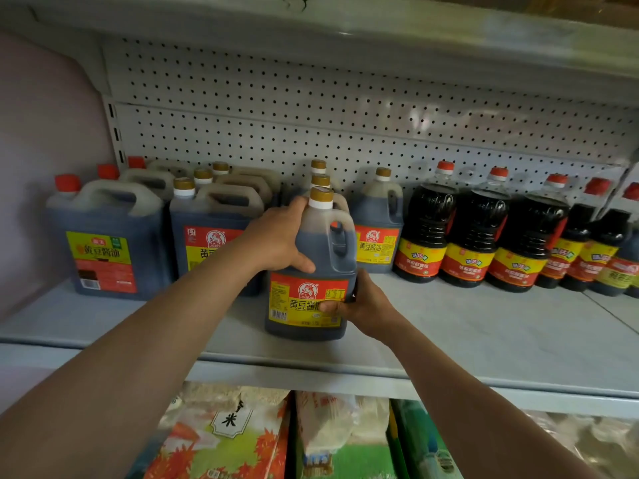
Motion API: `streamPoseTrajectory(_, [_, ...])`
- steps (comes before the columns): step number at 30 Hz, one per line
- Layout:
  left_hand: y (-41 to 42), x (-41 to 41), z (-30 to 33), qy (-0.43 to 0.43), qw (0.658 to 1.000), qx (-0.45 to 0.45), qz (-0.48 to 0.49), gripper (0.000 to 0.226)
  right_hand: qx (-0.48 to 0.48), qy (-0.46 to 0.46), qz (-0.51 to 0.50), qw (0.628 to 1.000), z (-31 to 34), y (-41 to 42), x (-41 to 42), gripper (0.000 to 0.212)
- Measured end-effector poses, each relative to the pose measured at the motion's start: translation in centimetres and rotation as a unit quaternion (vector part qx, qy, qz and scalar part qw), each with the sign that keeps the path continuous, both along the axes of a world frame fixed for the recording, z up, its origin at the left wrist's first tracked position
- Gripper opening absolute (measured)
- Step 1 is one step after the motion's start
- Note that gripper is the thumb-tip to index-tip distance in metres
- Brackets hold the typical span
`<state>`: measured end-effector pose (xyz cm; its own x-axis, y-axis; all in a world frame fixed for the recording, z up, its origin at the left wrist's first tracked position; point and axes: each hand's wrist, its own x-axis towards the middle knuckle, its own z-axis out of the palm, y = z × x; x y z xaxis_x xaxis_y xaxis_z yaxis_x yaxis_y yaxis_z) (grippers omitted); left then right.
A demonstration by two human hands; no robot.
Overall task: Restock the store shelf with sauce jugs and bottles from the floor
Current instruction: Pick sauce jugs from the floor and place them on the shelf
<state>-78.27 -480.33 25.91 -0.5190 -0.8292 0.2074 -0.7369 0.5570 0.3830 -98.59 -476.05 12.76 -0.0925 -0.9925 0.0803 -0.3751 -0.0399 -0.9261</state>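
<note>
Both hands held one soy sauce jug (311, 271) in the head view: the left hand (276, 240) wrapped over its shoulder just beside the gold cap (321, 195), thumb pressed on the front above the label, while the right hand (359, 305) clasped the lower right corner, thumb lying across the red and yellow label. Each grip was therefore grasping the jug, neither released. The jug stood upright on the shelf (484, 333), about midway along it and closer to the front edge than the stock behind. Directly behind it rose more gold-capped jugs (320, 174) in a file toward the pegboard back panel (345, 115). Toward the left end of the shelf stood large handled jugs with red caps (103, 236), and beside them large jugs with gold caps (214, 229). Just right of the held jug stood another small jug (378, 223), near the back. Further toward the right end ran a row of dark bottles with red caps (477, 229), touching one another. Below the shelf's front edge lay bagged goods (235, 437) on a lower level.
</note>
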Motion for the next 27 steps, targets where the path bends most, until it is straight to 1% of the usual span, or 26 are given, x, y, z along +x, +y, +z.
streamPoseTrajectory(2, [-0.3, -0.2, 0.0, -0.009, 1.0, -0.019, 0.008, 0.105, -0.007, 0.002, -0.001, 1.0, -0.2, -0.3, -0.1, 0.072])
streamPoseTrajectory(4, [-0.6, -0.3, -0.1, -0.006, 1.0, -0.02, 0.014, 0.105, -0.007, 0.0, 0.001, 1.0, -0.3, -0.5, -0.2, 0.071])
streamPoseTrajectory(11, [-2.6, -0.5, -0.5, 0.006, 0.999, -0.024, 0.03, 0.111, -0.02, 0.009, -0.003, 1.0, -0.4, -2.5, -0.5, 0.077])
streamPoseTrajectory(14, [-3.7, -0.6, -0.4, 0.002, 0.999, -0.029, 0.032, 0.111, -0.007, 0.024, -0.016, 1.0, -0.3, -4.0, -0.4, 0.08])
streamPoseTrajectory(16, [-4.4, -0.6, -0.2, 0.002, 0.999, -0.027, 0.028, 0.112, 0.004, 0.028, -0.024, 0.999, -0.1, -4.8, -0.3, 0.087])
streamPoseTrajectory(19, [-5.3, -0.6, 0.1, 0.001, 1.0, -0.014, 0.028, 0.113, -0.004, 0.021, -0.032, 0.999, -0.4, -5.8, -0.6, 0.106])
streamPoseTrajectory(20, [-5.5, -0.6, 0.1, 0.003, 1.0, -0.01, 0.027, 0.112, -0.007, 0.02, -0.036, 0.999, -0.6, -5.9, -0.6, 0.107])
streamPoseTrajectory(24, [-5.5, -0.6, -0.1, 0.007, 1.0, -0.014, 0.024, 0.111, -0.002, 0.028, -0.041, 0.999, -0.2, -5.1, -0.2, 0.095])
streamPoseTrajectory(27, [-5.3, -0.7, -0.3, 0.001, 0.999, -0.018, 0.03, 0.112, 0.011, 0.063, -0.051, 0.997, 0.2, -4.2, 0.5, 0.075])
